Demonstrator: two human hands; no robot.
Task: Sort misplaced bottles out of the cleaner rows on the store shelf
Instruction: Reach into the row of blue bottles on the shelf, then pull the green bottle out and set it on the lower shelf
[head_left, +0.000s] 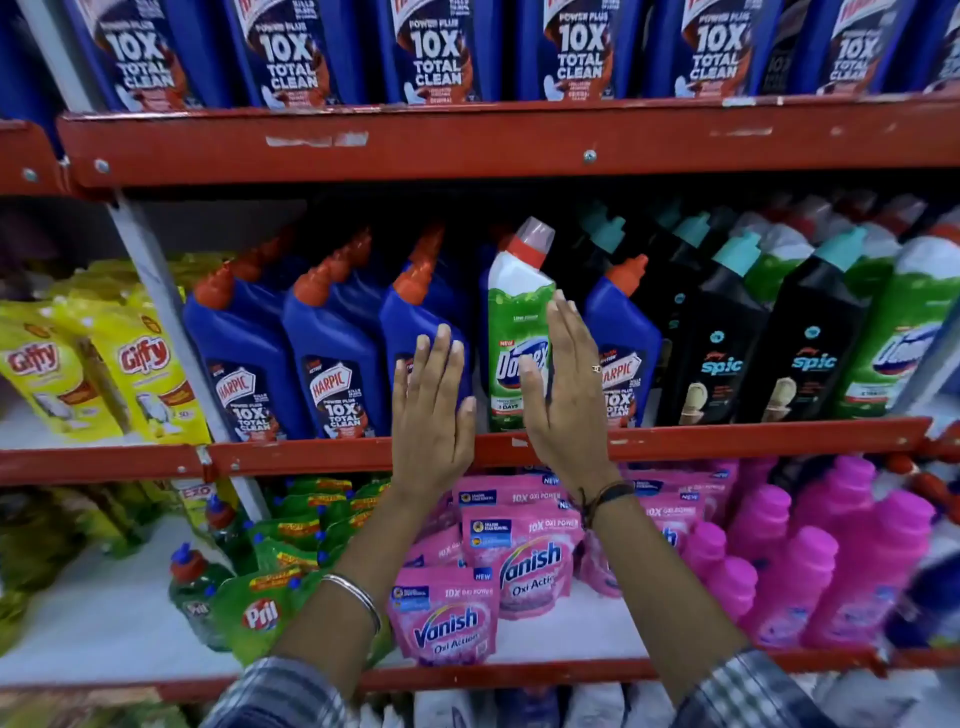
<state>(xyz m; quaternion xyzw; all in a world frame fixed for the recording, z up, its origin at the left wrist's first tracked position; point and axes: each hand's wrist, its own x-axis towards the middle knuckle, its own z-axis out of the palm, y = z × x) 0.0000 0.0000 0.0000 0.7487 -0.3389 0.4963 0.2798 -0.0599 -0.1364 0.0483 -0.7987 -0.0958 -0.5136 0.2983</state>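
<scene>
Far left, middle shelf: yellow Giffy pouches (104, 374), their left edge cut off by the frame.
Blue row: Harpic bottles (332, 358) with orange caps stand upright on the red middle shelf (727, 441); the third one's label is hidden behind the left hand.
Left hand (431, 415): flat and open, fingers up, gripping nothing, in front of the third Harpic bottle.
Misplaced bottle: a green-and-white Domex bottle (514, 332) with a red collar stands between Harpic bottles, in the gap between the two hands.
Right hand (563, 384): open, fingers spread, holding nothing, just beside the Domex bottle; contact cannot be told.
Right of it: one more Harpic, then black Spic bottles (805, 358) with teal caps.
Lower shelf: pink Vanish pouches (447, 618), partly covered by the forearms.
</scene>
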